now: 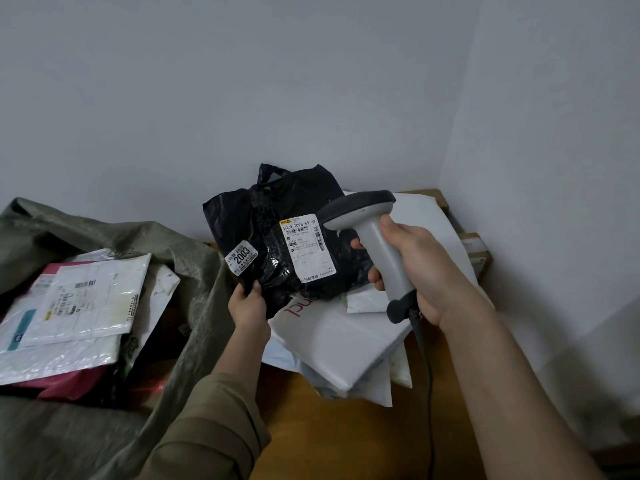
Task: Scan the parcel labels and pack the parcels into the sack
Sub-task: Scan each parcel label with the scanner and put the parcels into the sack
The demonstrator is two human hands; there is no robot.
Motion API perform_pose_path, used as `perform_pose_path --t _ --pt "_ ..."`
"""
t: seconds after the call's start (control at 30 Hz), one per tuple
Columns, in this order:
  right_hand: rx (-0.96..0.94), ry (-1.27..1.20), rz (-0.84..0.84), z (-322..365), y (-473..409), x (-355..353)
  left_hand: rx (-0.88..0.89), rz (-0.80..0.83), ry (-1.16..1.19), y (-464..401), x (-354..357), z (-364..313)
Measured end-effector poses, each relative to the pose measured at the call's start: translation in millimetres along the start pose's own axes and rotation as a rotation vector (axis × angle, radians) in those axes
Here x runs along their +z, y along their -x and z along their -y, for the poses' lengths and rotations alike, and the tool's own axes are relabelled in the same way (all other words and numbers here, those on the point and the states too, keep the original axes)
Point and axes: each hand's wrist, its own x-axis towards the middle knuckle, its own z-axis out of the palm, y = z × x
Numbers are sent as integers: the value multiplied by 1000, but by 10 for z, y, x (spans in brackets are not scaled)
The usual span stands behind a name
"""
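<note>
My left hand (250, 308) pinches the lower left corner of a black plastic parcel (273, 237) and holds it tilted up above the table. A white shipping label (306, 247) and a small "2003" sticker (241, 255) face me. My right hand (408, 268) grips the handle of a grey barcode scanner (367, 220); its head sits just right of the label and points at it. The grey-green sack (194, 271) lies open at the left, with several labelled parcels (86, 299) inside.
A pile of white mailer bags (343, 337) lies on the wooden table (311, 427) under the black parcel. Cardboard boxes (479, 254) stand against the right wall. The scanner's black cable (429, 393) runs down toward me. Walls close in behind and to the right.
</note>
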Motion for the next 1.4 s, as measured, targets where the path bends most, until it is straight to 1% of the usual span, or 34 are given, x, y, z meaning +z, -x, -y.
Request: perform_pose_path --t 0.17,0.33,0.7,0.9,1.27,1.4 --pt "-18 47 13 18 66 41 28 -13 16 6 -39 -13" --pt "-39 30 10 56 135 62 61 -33 26 27 -85 -21" --pt "-76 58 -29 203 306 -40 -11 -91 3 -31 -165 15" --pt "-74 55 -38 304 402 -102 -22 -124 10 -8 -148 12" --pt "-91 81 -46 320 420 -97 -68 -112 6 42 -146 32" --pt "-53 30 -23 302 366 4 -65 -124 58 39 -220 -27"
